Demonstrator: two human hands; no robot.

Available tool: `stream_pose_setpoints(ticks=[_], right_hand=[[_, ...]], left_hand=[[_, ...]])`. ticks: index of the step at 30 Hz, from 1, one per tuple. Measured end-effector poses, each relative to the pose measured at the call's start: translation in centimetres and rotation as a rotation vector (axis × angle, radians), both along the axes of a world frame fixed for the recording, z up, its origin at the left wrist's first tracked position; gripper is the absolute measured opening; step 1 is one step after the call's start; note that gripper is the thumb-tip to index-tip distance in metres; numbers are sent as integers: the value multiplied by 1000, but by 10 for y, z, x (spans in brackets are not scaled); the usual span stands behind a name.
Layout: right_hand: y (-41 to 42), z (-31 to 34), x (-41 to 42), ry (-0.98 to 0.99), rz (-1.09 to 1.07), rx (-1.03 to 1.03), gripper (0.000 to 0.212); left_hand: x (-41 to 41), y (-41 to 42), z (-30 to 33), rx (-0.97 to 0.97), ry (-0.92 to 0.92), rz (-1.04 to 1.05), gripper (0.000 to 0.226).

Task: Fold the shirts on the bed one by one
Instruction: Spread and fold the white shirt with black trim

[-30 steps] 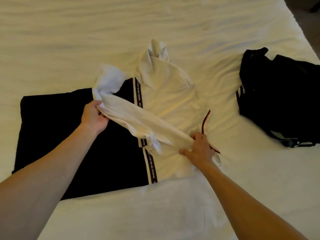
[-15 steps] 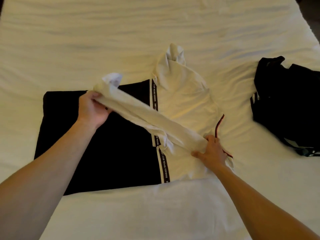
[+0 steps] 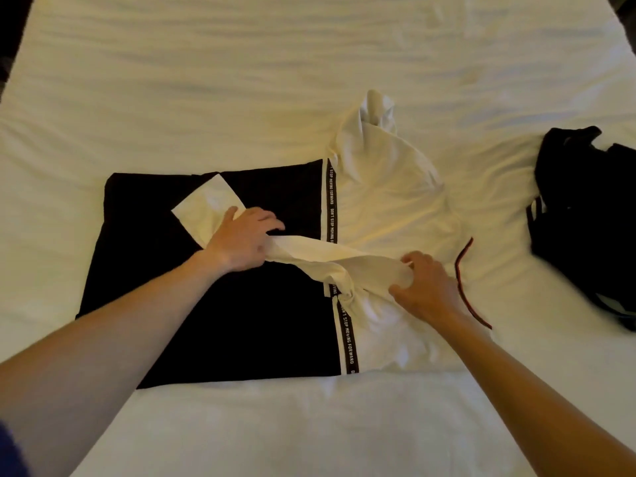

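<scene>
A half black, half white shirt lies spread on the bed, with a lettered stripe down its middle. Its white sleeve stretches leftward across the black half. My left hand lies on the sleeve near its cuff, fingers spread and pressing the cloth down onto the black part. My right hand pinches the sleeve's base on the white half, thumb and fingers curled round a fold. The other white sleeve bunches up at the far side.
A crumpled black garment with white stripes lies at the right edge of the bed. White sheet surrounds the shirt on all sides. A thin red trim shows by my right wrist.
My left hand has lowered the raised sleeve onto the black half and now presses it flat. My right hand stayed at the sleeve's base.
</scene>
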State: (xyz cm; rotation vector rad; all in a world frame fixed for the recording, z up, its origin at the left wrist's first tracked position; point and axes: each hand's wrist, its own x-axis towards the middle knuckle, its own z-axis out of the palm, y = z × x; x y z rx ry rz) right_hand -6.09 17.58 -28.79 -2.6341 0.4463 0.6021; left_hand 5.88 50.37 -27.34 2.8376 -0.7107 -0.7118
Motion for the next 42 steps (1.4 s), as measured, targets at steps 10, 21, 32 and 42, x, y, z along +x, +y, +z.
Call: stream_pose_setpoints(ticks=[10, 21, 32, 42], right_hand=[[34, 2, 41, -130, 41, -73, 21], [29, 19, -7, -548, -107, 68, 18], [51, -22, -112, -497, 385, -84, 33], [55, -16, -116, -265, 241, -110, 22]], left_hand=[[52, 24, 28, 362, -74, -434, 38], [-29, 117, 63, 18, -453, -184, 27], [-185, 204, -8, 59, -430, 176, 48], [-196, 221, 3, 10, -390, 206, 37]])
